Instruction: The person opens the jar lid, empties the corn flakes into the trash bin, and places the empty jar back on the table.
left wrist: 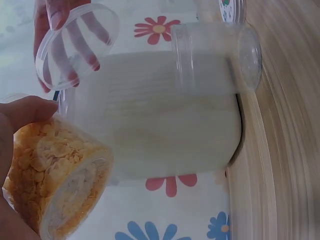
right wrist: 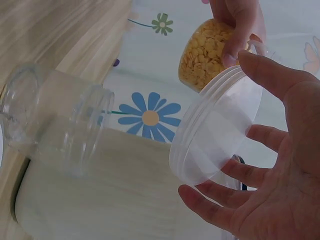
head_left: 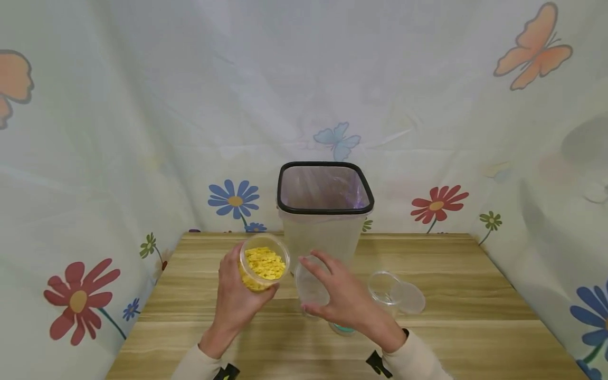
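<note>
My left hand (head_left: 230,295) grips a clear jar (head_left: 249,281) of yellow flakes (head_left: 265,262), its mouth uncovered and tilted toward the head camera. To the right of it, my right hand (head_left: 349,298) pinches a translucent round lid (right wrist: 215,125) by the rim, between thumb and fingers. Lid and jar are apart, both held above the table. In the left wrist view the flakes (left wrist: 47,155) show through the jar's wall. A second clear jar (head_left: 386,289), with no flakes in it, stands upright on the table beyond my right hand.
A pale bin (head_left: 323,237) with a black rim (head_left: 328,211) and a liner stands at the back of the wooden table (head_left: 456,343). Another translucent disc (head_left: 412,298) lies beside the second jar. Something teal (head_left: 344,329) is partly hidden below my right hand. A flower-printed curtain (head_left: 237,95) hangs behind.
</note>
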Available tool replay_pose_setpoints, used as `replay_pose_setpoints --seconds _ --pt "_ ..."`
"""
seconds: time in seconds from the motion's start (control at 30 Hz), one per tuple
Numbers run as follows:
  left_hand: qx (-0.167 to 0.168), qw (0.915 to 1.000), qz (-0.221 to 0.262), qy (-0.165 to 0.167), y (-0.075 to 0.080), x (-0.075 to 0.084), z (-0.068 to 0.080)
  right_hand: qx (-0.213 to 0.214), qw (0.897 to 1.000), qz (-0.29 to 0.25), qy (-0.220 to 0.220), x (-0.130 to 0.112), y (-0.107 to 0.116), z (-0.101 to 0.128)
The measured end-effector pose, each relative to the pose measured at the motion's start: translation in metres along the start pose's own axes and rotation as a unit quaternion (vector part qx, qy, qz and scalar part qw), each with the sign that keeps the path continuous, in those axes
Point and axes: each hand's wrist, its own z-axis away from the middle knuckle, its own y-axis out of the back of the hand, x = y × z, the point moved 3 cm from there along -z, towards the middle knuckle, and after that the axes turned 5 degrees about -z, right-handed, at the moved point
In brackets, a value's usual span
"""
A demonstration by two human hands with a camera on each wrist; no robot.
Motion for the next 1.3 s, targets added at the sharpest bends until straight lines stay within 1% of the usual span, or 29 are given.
replay_pose_setpoints --seconds 0.13,0.27,0.33,0.43,0.6,0.8,0.97,1.1,1.3 --pt "0.009 0.9999 -0.014 0.005 0.006 -0.009 0.001 -0.024 1.0 -0.003 -0.006 -0.005 -0.012 -0.003" --pt "0.017 0.9996 -0.02 0.008 0.011 -0.016 0.0 -0.062 0.998 -0.006 -0.017 -0.012 -0.026 -0.006" --pt "0.02 0.9995 -0.022 0.009 0.014 -0.018 0.0 -0.078 0.997 -0.001 -0.015 -0.017 -0.033 -0.008" --pt "0.02 0.9995 -0.023 0.013 0.017 -0.021 0.0 -0.094 0.995 0.013 -0.009 -0.022 -0.042 -0.011" --pt "0.014 0.9991 -0.03 0.026 0.021 -0.026 0.003 -0.126 0.992 0.018 -0.003 -0.029 -0.055 -0.011" --pt "0.02 0.9985 -0.044 0.026 0.027 -0.032 0.004 -0.128 0.991 0.042 0.021 -0.036 -0.07 -0.012" --pt "0.023 0.9983 -0.047 0.026 0.031 -0.036 0.004 -0.143 0.988 0.051 0.022 -0.038 -0.082 -0.013" --pt "0.02 0.998 -0.05 0.034 0.034 -0.038 0.004 -0.151 0.987 0.05 0.024 -0.037 -0.09 -0.014" --pt "0.02 0.9976 -0.054 0.039 0.037 -0.042 0.004 -0.17 0.984 0.046 0.014 -0.035 -0.101 -0.013"
